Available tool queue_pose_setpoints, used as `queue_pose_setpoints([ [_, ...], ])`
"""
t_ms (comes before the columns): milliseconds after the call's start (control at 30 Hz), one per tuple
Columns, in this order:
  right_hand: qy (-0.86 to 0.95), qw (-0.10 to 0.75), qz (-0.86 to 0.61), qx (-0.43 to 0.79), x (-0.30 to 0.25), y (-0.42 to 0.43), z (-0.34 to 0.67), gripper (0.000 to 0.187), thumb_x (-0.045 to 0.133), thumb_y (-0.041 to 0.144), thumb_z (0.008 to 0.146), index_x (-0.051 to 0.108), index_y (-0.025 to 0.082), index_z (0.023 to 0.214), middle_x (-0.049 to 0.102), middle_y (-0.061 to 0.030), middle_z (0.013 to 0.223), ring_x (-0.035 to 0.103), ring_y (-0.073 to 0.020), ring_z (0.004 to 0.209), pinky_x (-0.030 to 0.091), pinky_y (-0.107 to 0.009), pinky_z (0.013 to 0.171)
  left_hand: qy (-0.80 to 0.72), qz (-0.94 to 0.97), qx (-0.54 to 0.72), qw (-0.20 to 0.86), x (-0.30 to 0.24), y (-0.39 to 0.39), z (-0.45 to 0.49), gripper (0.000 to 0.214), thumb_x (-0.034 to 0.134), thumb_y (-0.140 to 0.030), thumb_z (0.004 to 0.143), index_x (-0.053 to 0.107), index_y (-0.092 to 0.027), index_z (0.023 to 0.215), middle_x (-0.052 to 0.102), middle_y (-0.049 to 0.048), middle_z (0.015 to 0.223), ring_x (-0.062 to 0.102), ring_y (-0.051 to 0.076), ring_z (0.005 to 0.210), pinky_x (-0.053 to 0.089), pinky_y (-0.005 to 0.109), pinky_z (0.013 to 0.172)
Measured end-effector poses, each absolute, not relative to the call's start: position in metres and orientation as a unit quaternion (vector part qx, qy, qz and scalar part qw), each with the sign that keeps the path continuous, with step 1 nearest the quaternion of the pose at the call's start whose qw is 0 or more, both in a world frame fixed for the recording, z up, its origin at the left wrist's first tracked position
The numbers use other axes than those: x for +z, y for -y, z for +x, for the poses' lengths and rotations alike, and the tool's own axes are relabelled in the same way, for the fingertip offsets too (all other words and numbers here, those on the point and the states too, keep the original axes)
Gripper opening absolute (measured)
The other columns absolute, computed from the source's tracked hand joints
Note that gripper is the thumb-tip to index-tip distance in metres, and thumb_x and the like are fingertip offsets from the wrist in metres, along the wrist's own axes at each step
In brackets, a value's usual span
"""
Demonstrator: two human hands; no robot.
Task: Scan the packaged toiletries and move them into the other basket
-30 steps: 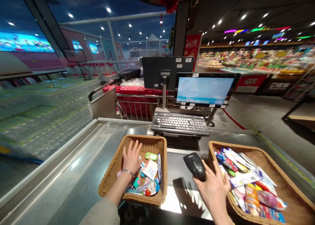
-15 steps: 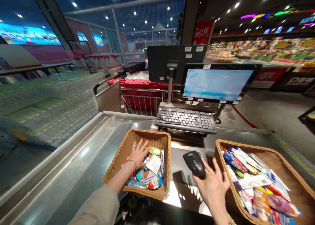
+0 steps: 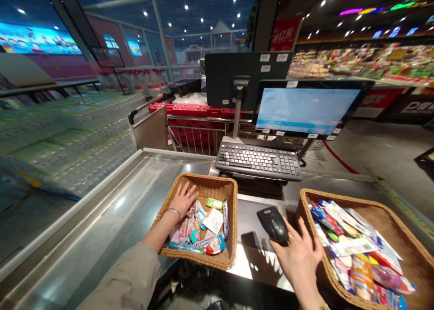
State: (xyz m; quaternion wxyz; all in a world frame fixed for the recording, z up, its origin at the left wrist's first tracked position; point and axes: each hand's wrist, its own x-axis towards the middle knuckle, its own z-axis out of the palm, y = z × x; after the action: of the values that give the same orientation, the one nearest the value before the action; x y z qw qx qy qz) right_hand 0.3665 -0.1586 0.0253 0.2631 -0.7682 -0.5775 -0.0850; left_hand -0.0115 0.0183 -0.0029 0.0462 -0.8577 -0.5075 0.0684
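Note:
My left hand lies flat with fingers spread inside the left wicker basket, at its near-left wall, beside several small snack packets. A bracelet circles that wrist. My right hand grips a black handheld barcode scanner over the steel counter between the two baskets; the fingers not on the scanner fan out towards the right wicker basket, which is heaped with colourful packets.
A keyboard and a lit touchscreen stand behind the baskets, with a second monitor's back further off. A steel checkout counter runs to the left. Red shopping baskets sit behind a rail.
My left hand slid from the packets in the middle of the left basket to its left wall, leaving the packets uncovered. The right hand stays on the scanner. The camera view shifted slightly.

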Motion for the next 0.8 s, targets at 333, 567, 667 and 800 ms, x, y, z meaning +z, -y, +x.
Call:
queue_pose_setpoints([
  [333, 0.577, 0.287, -0.760, -0.093, 0.021, 0.158, 0.360, 0.041, 0.041, 0.052, 0.080, 0.071, 0.025, 0.083, 0.069, -0.0051, 0.117, 0.038, -0.0291, 0.133, 0.016, -0.052, 0.107, 0.473, -0.878, 0.045, 0.051, 0.019, -0.013, -0.029, 0.040, 0.053, -0.020, 0.088, 0.063, -0.044, 0.119, 0.037, -0.0037, 0.154, 0.013, 0.028, 0.148, -0.001, 0.062, 0.115],
  [567, 0.577, 0.282, -0.763, -0.076, 0.019, 0.161, 0.357, 0.036, 0.045, 0.051, 0.077, 0.071, 0.026, 0.080, 0.069, -0.0048, 0.117, 0.036, -0.0300, 0.134, 0.015, -0.053, 0.108, 0.437, -0.897, 0.052, -0.031, 0.005, -0.013, -0.027, 0.030, 0.058, -0.023, 0.087, 0.068, -0.047, 0.102, 0.043, -0.0116, 0.150, 0.015, 0.022, 0.148, 0.003, 0.060, 0.116],
  [667, 0.573, 0.280, -0.766, -0.077, 0.018, 0.164, 0.357, 0.037, 0.045, 0.051, 0.076, 0.071, 0.026, 0.084, 0.069, -0.0040, 0.118, 0.036, -0.0293, 0.135, 0.015, -0.053, 0.108, 0.398, -0.915, 0.065, -0.004, -0.001, -0.018, -0.026, 0.024, 0.057, -0.023, 0.088, 0.069, -0.041, 0.099, 0.046, -0.0084, 0.148, 0.019, 0.022, 0.148, 0.003, 0.060, 0.116],
  [800, 0.569, 0.282, -0.767, -0.091, 0.017, 0.169, 0.359, 0.036, 0.046, 0.050, 0.076, 0.071, 0.025, 0.085, 0.068, -0.0036, 0.119, 0.038, -0.0292, 0.134, 0.015, -0.052, 0.108, 0.360, -0.928, 0.088, 0.027, -0.009, -0.024, -0.025, 0.020, 0.057, -0.026, 0.089, 0.071, -0.037, 0.097, 0.051, -0.0041, 0.145, 0.021, 0.025, 0.147, 0.000, 0.062, 0.116],
])
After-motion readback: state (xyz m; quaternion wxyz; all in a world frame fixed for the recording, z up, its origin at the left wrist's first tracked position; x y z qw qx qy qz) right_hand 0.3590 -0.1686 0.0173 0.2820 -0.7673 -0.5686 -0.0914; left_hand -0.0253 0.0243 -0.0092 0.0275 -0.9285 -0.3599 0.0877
